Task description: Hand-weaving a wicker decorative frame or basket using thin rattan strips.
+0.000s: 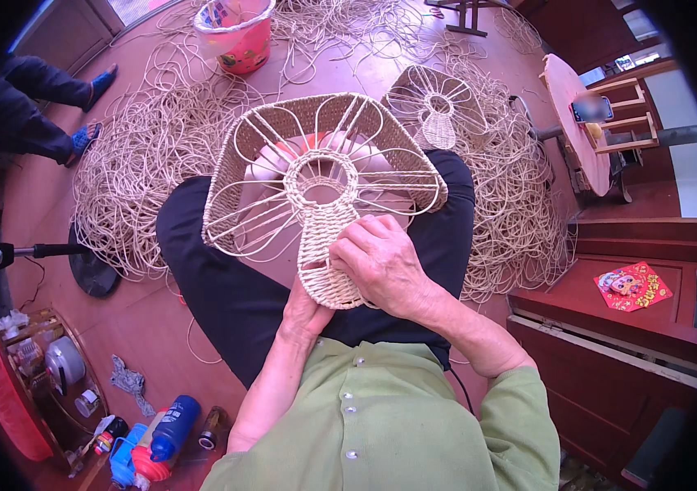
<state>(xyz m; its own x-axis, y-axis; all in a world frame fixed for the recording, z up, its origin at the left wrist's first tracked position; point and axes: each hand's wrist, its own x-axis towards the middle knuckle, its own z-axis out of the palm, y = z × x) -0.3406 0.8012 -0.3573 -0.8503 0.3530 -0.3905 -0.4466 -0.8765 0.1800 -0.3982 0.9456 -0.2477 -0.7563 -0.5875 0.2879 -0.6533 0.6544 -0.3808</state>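
Note:
A woven rope basket (pixel 424 193) with a looped wire frame and a round centre ring (pixel 348 173) rests over my lap. Its narrow, tightly woven neck (pixel 318 282) points toward my body. My right hand (pixel 377 262) is closed on the right side of that neck, fingertips curled against the weave; whether a strand is pinched between them is too small to tell. My left hand (pixel 303 315) is under the neck's lower end, holding it from below, with most fingers hidden.
Heaps of loose rope (pixel 128 196) surround me, with a similar basket (pixel 474 112) behind. A red bucket (pixel 242 53) stands behind; a person's legs (pixel 46 114) are at left, near a black stand (pixel 95 270). Bottles (pixel 170 425) lie lower left; red wooden furniture (pixel 610 368) is right.

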